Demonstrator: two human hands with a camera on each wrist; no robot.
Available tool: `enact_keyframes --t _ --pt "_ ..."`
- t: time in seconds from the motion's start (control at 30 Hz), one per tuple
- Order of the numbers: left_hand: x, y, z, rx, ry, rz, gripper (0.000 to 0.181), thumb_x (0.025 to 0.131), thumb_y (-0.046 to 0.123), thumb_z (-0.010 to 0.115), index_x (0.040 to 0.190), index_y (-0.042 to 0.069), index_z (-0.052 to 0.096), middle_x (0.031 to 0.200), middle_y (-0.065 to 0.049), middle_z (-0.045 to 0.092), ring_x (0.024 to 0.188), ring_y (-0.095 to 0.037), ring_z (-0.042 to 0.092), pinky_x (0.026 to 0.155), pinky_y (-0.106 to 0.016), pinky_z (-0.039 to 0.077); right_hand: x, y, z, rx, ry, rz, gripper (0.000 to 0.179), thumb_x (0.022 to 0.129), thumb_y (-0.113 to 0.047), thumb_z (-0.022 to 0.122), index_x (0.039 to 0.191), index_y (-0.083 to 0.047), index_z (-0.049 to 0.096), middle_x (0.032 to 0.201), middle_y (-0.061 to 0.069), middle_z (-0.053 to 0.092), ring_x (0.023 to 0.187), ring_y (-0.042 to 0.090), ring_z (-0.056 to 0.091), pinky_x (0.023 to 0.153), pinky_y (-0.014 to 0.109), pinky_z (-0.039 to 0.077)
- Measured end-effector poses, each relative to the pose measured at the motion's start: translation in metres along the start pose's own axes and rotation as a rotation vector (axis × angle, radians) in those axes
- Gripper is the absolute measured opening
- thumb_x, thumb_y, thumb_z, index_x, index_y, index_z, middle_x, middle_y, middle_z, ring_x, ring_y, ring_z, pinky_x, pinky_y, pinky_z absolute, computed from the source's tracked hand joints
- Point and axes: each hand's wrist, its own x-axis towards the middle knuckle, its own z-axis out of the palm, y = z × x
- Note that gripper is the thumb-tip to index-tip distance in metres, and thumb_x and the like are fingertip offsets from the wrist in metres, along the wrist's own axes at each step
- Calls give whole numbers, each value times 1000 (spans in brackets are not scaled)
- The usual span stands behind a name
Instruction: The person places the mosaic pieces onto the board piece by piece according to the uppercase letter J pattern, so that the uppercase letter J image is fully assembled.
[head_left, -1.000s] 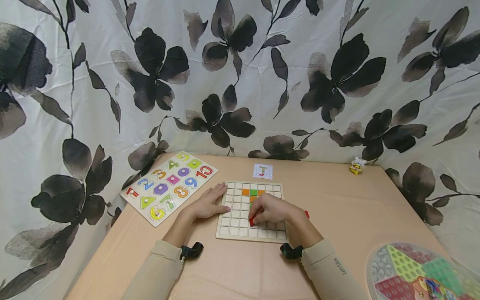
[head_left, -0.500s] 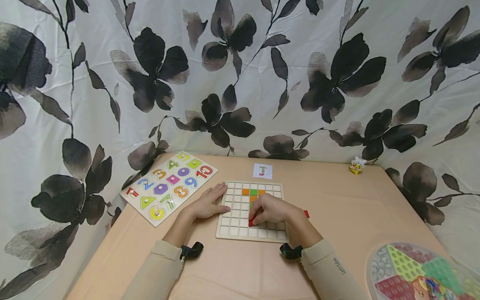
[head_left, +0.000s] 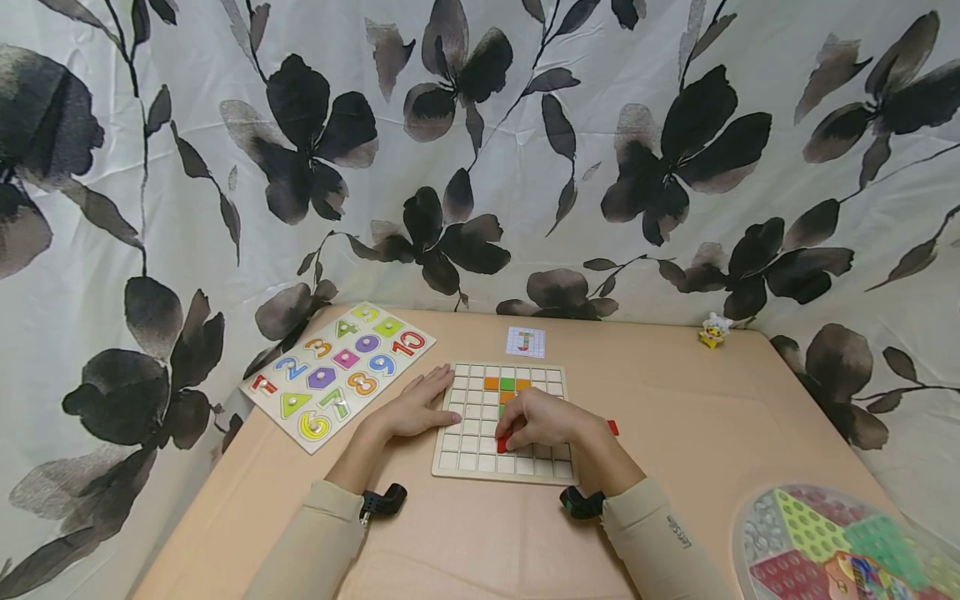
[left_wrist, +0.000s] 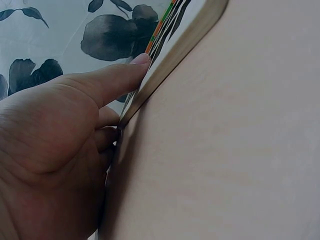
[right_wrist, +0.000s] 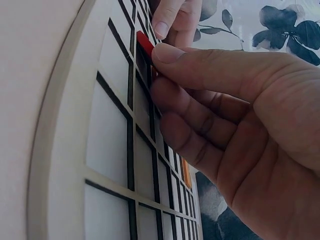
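Observation:
My right hand (head_left: 542, 417) pinches a small red square tile (head_left: 502, 446) between thumb and fingertips, low over the lower part of a light wooden grid board (head_left: 504, 479). In the right wrist view the red tile (right_wrist: 144, 42) stands tilted at a cell, its edge right at the grid lines. Orange tiles (head_left: 491, 384) and green tiles (head_left: 507, 385) fill several cells in the upper part; my right hand hides some cells. My left hand (head_left: 411, 408) lies at the board's left edge with fingers extended, its thumb (left_wrist: 125, 77) on the rim.
A number puzzle board (head_left: 347, 358) lies at the left. Behind the grid is a pattern card (head_left: 526, 342). Another red piece (head_left: 613, 427) lies beyond my right wrist. A small yellow figurine (head_left: 714, 333) stands at the back right, a clear tub of colourful pieces (head_left: 798, 575) at the front right.
The red tile has tipped a little and shifted slightly left under my right fingertips. My left hand has stayed in place.

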Motion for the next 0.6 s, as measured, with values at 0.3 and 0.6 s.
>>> enact_keyframes --t 0.3,0.6 --pt "0 1 -1 0 -3 -5 93 97 47 69 166 6 23 176 -13 11 164 -32 4 134 -50 -1 0 3 -1 -13 -10 -18 15 87 -4 82 101 -9 82 93 -2 77 75 6 61 67 18 54" --pt "0 1 -1 -7 -8 -9 93 97 47 69 166 6 22 176 -12 10 164 -32 4 134 -50 -2 -1 7 -1 8 -15 -8 16 88 -5 82 102 -12 82 94 -3 75 77 7 60 68 18 54"
